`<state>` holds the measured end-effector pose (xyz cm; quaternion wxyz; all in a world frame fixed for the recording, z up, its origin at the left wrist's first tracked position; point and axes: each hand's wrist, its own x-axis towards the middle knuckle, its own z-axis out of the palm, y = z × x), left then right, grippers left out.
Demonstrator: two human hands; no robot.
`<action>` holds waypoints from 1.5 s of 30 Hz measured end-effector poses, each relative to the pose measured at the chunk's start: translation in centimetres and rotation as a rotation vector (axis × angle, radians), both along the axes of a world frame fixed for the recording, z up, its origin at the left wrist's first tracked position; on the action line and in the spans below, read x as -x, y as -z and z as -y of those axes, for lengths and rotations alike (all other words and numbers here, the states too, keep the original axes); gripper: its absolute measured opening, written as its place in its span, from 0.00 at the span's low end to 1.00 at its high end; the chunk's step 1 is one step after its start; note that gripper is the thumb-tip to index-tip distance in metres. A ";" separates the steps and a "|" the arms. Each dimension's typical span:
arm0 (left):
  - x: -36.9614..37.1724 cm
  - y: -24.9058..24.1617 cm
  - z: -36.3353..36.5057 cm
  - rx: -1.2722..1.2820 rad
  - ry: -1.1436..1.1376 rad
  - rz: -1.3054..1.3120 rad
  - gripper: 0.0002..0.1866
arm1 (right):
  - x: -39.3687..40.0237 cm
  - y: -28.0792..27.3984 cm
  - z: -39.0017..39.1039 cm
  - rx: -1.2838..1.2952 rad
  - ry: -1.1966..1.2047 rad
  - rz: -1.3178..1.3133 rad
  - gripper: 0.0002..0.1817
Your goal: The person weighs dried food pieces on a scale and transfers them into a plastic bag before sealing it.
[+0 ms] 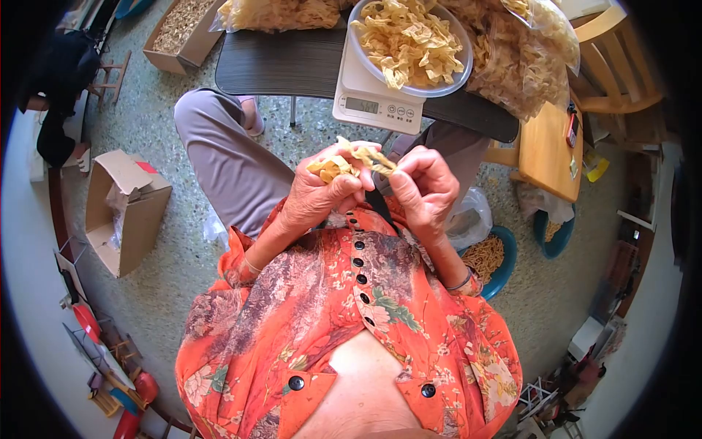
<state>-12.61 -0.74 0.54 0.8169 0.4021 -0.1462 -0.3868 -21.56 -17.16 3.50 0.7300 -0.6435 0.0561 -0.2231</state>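
In front of my chest, my left hand (319, 189) is closed round a few pale yellow, curled dried pieces (333, 167). My right hand (426, 189) pinches the end of a thin dried strip (376, 159) that reaches across from the left hand. Beyond the hands, a white digital kitchen scale (378, 102) rests on a dark folding table (274, 64). A clear plastic bowl (468, 55) stands on the scale, heaped with similar dried yellow pieces (413, 44). The display digits are too blurred to read surely.
Bags of dried pieces (523, 62) lie at the table's right, another bag (281, 13) at its back left. A wooden stool (550, 150) and teal basins (504, 271) are on the right. An open cardboard box (139, 212) sits left; a person (62, 88) is farther off.
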 end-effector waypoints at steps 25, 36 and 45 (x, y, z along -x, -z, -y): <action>0.1 -1.1 -0.1 -0.180 0.007 -0.080 0.08 | -7.9 -5.3 8.8 1.021 0.314 -0.067 0.06; 0.2 -0.4 -0.2 -0.215 -0.018 -0.037 0.06 | -10.9 -6.9 10.8 1.122 0.248 -0.112 0.06; 0.2 0.0 -0.2 -0.248 -0.052 -0.055 0.05 | -11.6 -6.6 10.7 1.262 0.224 -0.109 0.10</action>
